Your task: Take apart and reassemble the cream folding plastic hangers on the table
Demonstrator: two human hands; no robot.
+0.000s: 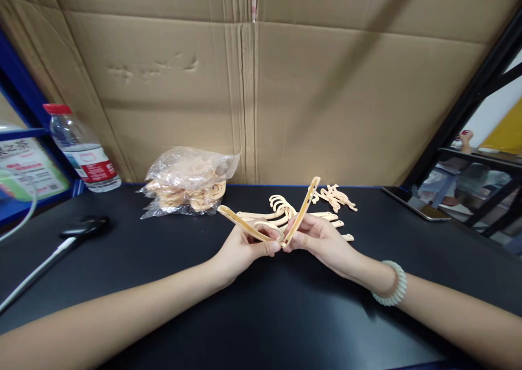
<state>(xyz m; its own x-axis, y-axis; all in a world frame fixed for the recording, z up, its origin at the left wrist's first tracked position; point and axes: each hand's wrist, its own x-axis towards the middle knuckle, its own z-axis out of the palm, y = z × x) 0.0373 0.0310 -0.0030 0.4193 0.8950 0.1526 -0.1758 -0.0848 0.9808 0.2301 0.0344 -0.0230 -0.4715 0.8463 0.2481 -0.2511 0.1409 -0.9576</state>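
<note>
While left hand [243, 249] pinches left strip [238, 221], right hand [323, 239] pinches right strip [305, 204], ends touching.

Wooden pieces [191, 193] in plastic bag [179, 163] indistinct; bottle label [94, 170] illegible.

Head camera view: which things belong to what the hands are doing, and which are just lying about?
In hand: left wooden strip in the left hand; right wooden strip in the right hand; loose wooden pieces behind them; bag of wooden parts.
Lying about: water bottle; black device with white cable; tablet.
</note>
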